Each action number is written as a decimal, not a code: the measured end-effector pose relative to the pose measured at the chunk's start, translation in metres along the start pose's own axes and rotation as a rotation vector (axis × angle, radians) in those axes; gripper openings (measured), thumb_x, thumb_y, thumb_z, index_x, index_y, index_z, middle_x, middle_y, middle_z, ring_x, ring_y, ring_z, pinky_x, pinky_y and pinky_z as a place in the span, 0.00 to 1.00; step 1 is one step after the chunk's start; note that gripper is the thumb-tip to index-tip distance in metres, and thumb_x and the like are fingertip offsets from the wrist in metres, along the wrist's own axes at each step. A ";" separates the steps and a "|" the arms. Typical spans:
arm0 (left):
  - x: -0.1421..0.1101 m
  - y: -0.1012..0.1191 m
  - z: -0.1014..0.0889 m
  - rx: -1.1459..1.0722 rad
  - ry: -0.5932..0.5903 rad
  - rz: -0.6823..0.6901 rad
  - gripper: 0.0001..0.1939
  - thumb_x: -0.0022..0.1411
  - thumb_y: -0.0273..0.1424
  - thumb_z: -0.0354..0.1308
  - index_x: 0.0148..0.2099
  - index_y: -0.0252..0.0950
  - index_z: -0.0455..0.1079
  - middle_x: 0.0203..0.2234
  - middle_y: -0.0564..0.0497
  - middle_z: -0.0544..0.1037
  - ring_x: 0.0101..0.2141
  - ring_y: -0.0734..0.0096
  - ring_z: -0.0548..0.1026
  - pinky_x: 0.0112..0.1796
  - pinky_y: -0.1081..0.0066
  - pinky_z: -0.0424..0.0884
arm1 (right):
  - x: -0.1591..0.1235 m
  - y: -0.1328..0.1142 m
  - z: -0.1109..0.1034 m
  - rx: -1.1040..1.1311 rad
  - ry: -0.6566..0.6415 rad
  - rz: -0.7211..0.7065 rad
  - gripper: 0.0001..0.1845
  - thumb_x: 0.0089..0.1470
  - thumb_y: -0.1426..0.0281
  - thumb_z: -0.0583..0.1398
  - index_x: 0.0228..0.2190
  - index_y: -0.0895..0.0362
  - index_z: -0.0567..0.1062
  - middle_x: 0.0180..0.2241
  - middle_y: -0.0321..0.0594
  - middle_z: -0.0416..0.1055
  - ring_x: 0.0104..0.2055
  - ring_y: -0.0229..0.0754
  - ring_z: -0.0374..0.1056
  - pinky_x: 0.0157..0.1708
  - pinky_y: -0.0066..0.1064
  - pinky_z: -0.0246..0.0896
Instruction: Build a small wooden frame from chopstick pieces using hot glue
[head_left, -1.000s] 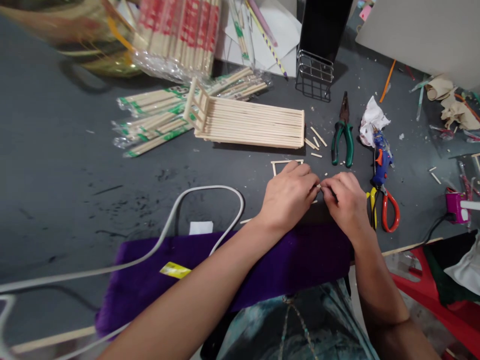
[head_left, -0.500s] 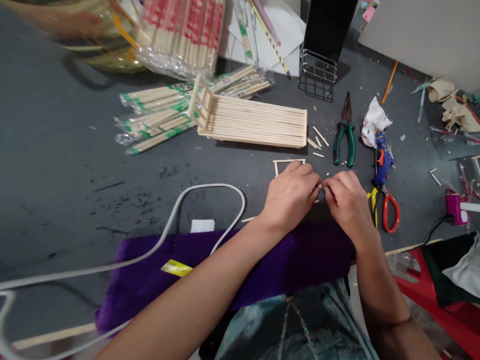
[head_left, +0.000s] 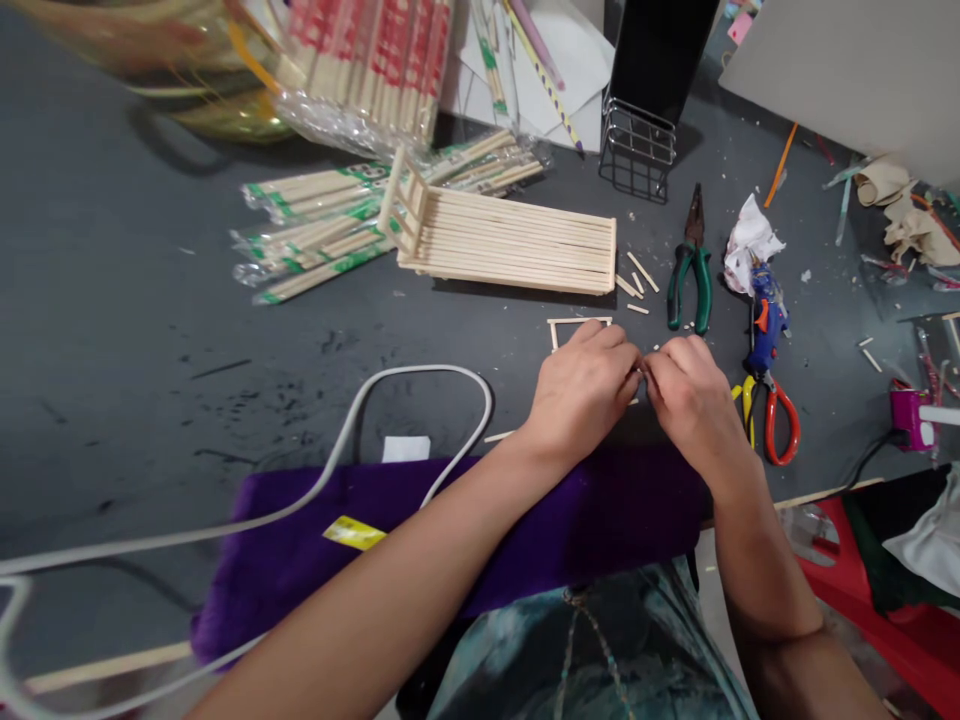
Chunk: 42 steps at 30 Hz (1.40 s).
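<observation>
My left hand point(head_left: 586, 388) is closed in a pinch, back of the hand up, over the near side of a small frame of thin wooden sticks point(head_left: 580, 321). Its fingertips meet those of my right hand point(head_left: 691, 405), which is also pinched. Whatever lies between the fingertips is tiny and mostly hidden. Just beyond my hands stands a model bed of wooden sticks point(head_left: 517, 240), with a slatted top and an upright ladder-like end at the left. Short cut stick pieces point(head_left: 637, 282) lie beside its right end.
Green-handled pliers point(head_left: 691, 275), a blue glue gun point(head_left: 765, 325) and red-and-yellow-handled cutters point(head_left: 782, 425) lie to the right. Wrapped chopsticks point(head_left: 319, 240) are at the back left. A white cable point(head_left: 349, 425) loops over a purple cloth point(head_left: 300, 560) along the front edge. A phone point(head_left: 660, 60) rests in a wire stand.
The pale speck seen between my fingertips earlier is now nearly covered, as my right fingers have shifted slightly closer to the left. The view has drifted a little; the objects on the table stay put.
</observation>
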<state>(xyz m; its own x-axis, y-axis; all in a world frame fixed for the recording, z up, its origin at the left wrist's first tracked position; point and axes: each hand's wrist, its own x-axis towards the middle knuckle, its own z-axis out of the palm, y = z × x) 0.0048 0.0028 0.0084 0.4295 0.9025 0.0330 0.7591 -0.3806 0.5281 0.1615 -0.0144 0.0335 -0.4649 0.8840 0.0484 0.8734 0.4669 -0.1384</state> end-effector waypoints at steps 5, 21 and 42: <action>0.000 0.000 0.001 0.002 0.010 0.001 0.10 0.69 0.30 0.54 0.37 0.34 0.75 0.35 0.45 0.77 0.41 0.58 0.71 0.35 0.64 0.68 | 0.000 0.005 0.002 0.030 0.001 -0.012 0.14 0.67 0.75 0.51 0.32 0.57 0.73 0.35 0.45 0.68 0.41 0.48 0.61 0.38 0.37 0.59; 0.001 -0.002 0.004 -0.035 0.046 -0.004 0.08 0.66 0.27 0.56 0.38 0.37 0.77 0.34 0.47 0.78 0.41 0.58 0.72 0.35 0.65 0.69 | -0.014 0.013 0.019 0.192 0.101 0.091 0.11 0.67 0.68 0.53 0.35 0.54 0.74 0.35 0.42 0.70 0.41 0.46 0.63 0.41 0.37 0.60; 0.000 -0.005 0.006 -0.058 0.068 0.023 0.07 0.66 0.28 0.58 0.38 0.37 0.78 0.33 0.47 0.78 0.41 0.58 0.72 0.35 0.65 0.68 | -0.018 0.013 0.019 0.183 0.081 0.129 0.14 0.68 0.65 0.53 0.38 0.54 0.77 0.36 0.43 0.72 0.42 0.46 0.64 0.42 0.37 0.61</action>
<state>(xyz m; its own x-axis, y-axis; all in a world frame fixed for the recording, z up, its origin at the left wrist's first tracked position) 0.0033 0.0035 0.0009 0.4107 0.9060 0.1022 0.7189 -0.3907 0.5749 0.1786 -0.0244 0.0119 -0.3314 0.9385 0.0964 0.8808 0.3444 -0.3250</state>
